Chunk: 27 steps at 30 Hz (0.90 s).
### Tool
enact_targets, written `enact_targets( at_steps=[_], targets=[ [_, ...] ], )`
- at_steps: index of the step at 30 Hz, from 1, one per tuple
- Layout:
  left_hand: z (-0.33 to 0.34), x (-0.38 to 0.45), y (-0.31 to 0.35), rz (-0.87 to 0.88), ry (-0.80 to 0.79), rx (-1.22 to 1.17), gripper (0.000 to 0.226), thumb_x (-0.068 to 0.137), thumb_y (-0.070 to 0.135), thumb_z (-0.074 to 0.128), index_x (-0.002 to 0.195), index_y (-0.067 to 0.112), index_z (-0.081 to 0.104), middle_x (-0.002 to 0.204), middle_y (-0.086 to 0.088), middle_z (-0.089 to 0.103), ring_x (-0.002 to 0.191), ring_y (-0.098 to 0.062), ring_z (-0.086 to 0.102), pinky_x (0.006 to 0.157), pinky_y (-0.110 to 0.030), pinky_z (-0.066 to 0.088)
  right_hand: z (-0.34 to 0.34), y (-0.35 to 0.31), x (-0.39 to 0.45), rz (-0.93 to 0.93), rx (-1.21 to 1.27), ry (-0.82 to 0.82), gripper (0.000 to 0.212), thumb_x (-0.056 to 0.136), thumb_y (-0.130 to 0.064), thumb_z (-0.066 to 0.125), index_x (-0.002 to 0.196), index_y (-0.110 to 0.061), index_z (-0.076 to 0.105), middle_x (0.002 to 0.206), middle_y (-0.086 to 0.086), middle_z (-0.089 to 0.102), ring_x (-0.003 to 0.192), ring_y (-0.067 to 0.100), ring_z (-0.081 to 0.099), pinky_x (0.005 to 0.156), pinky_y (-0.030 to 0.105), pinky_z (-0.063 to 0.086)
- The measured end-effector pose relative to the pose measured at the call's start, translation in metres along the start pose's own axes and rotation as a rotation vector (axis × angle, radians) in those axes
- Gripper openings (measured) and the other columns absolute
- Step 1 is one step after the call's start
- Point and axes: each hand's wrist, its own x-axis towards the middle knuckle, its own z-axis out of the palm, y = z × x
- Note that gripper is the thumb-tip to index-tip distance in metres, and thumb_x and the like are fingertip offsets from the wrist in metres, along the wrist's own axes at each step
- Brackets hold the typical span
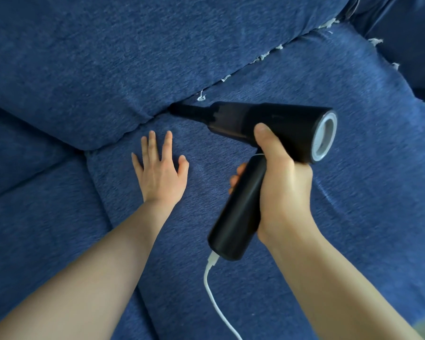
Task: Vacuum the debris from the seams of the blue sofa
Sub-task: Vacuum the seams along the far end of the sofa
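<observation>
Blue sofa fabric fills the whole view — a fat back cushion sits on the seat cushion. Along the seam between them lie little white bits of debris. The right hand wraps tight around the handle of a black handheld vacuum, its thin nozzle poked into the seam. The left hand lies flat on the seat, fingers spread. A white cable hangs from the handle's end.
</observation>
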Motion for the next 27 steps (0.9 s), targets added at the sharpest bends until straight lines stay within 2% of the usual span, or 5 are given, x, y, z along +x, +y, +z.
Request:
enact_targets(
  at_steps=[5, 9, 13, 20, 27],
  targets=[
    [0.006, -0.003, 0.009, -0.020, 0.046, 0.004, 0.064, 0.096, 0.045, 0.031, 0.155, 0.023, 0.022, 0.163, -0.012, 0.013, 0.151, -0.028, 0.006, 0.120, -0.056, 0.007, 0.001, 0.000, 0.007, 0.032, 0.002, 0.004, 0.028, 0.077, -0.039, 0.079, 0.059, -0.020, 0.068, 0.050, 0.009, 0.058, 0.043, 0.025, 0.057, 0.047, 0.032, 0.052],
    [0.007, -0.001, 0.008, -0.007, 0.035, 0.010, 0.064, 0.098, 0.043, 0.030, 0.155, 0.019, 0.018, 0.165, -0.002, 0.009, 0.151, -0.029, 0.003, 0.120, -0.056, 0.004, -0.015, -0.005, 0.006, 0.039, 0.002, 0.009, 0.027, 0.073, -0.042, 0.080, 0.056, -0.024, 0.069, 0.050, 0.009, 0.059, 0.042, 0.025, 0.057, 0.047, 0.032, 0.051],
    [0.006, -0.002, 0.013, 0.096, 0.046, 0.039, 0.061, 0.099, 0.032, 0.031, 0.155, 0.010, 0.021, 0.163, -0.005, 0.015, 0.151, -0.027, 0.007, 0.121, -0.053, 0.008, -0.009, -0.005, 0.009, 0.033, -0.004, 0.022, 0.030, 0.074, -0.042, 0.079, 0.062, -0.018, 0.067, 0.049, 0.008, 0.059, 0.042, 0.025, 0.059, 0.048, 0.032, 0.052],
    [0.000, 0.001, 0.017, 0.121, 0.046, 0.006, 0.057, 0.100, 0.025, 0.038, 0.153, 0.011, 0.027, 0.162, -0.005, 0.020, 0.151, -0.026, 0.009, 0.121, -0.053, 0.009, -0.015, -0.012, 0.009, 0.009, -0.028, -0.012, 0.027, 0.072, -0.044, 0.078, 0.055, -0.026, 0.068, 0.049, 0.008, 0.059, 0.042, 0.025, 0.059, 0.047, 0.032, 0.051],
    [0.001, 0.027, 0.060, 0.151, 0.022, -0.054, 0.058, 0.100, 0.035, 0.037, 0.153, 0.014, 0.026, 0.163, -0.004, 0.020, 0.151, -0.026, 0.007, 0.122, -0.050, 0.005, -0.024, -0.031, 0.015, -0.020, -0.055, -0.039, 0.028, 0.075, -0.042, 0.077, 0.057, -0.024, 0.069, 0.051, 0.009, 0.059, 0.042, 0.025, 0.058, 0.050, 0.034, 0.052]
  ],
)
